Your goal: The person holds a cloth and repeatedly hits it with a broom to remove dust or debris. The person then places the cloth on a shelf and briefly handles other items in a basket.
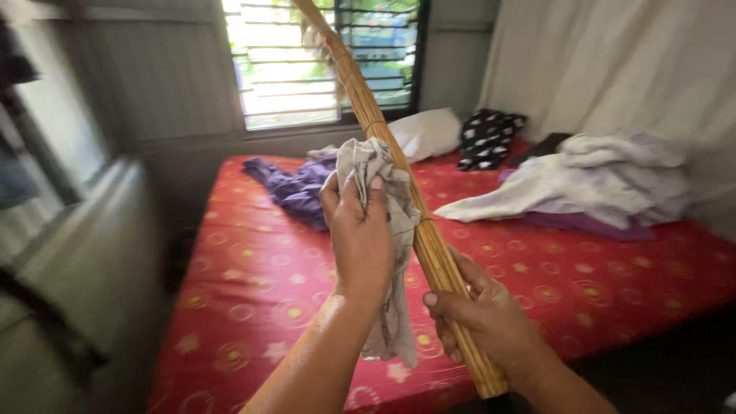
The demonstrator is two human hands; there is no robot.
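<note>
Above the near edge of the bed: a long bundle of thin tan bamboo-like sticks [406, 199] is held slanting, its top toward the window and its lower end near the bed's near edge.
Left hand [359, 234]: its grip is closed around a crumpled pale grey patterned cloth [387, 230], which is pressed against the bundle partway up.
Right hand [483, 322]: its grip is wrapped around the lower part of the bundle, just above the cut end.
Bed [598, 284]: a red sheet with yellow circle and star prints is spread over it.
Far left corner: a purple garment [295, 188] is heaped.
Far edge: a white pillow [425, 132] and a black pillow with white spots [487, 138] are lying.
Right side: rumpled white bedding [606, 184] is piled.
</note>
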